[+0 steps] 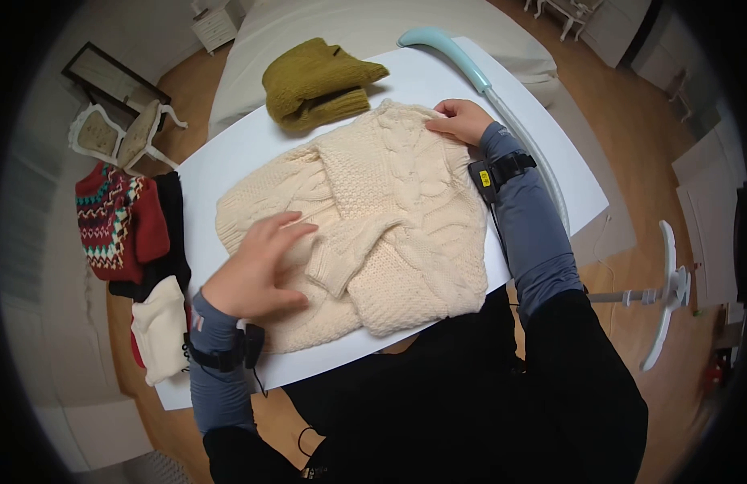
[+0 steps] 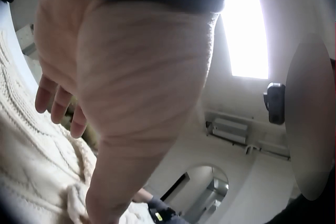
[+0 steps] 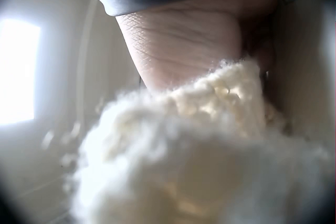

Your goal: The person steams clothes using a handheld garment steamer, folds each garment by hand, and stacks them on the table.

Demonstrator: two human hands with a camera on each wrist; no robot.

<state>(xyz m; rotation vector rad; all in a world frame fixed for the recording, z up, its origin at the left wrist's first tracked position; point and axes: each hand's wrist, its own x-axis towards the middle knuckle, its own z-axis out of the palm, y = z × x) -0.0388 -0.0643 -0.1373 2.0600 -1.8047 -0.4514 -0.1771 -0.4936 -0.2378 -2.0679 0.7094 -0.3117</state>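
A cream cable-knit sweater [image 1: 422,185] lies partly folded on the white table, one sleeve [image 1: 349,250] bent across its middle. Over its left part hovers my left hand [image 1: 256,270], fingers spread and holding nothing; in the left wrist view that hand [image 2: 126,77] is above the cream knit [image 2: 31,155]. At the sweater's upper right edge my right hand [image 1: 464,121] pinches the knit between thumb and fingers. The right wrist view shows cream knit [image 3: 184,155] bunched in front of the right hand [image 3: 184,45], hiding its fingertips.
A folded olive knit [image 1: 313,85] lies at the table's far side. A pale blue steamer handle [image 1: 446,52] with its hose [image 1: 543,157] runs along the right. Patterned red [image 1: 119,218], black and white [image 1: 160,331] garments are at the table's left edge. Behind stands a bed [image 1: 333,24].
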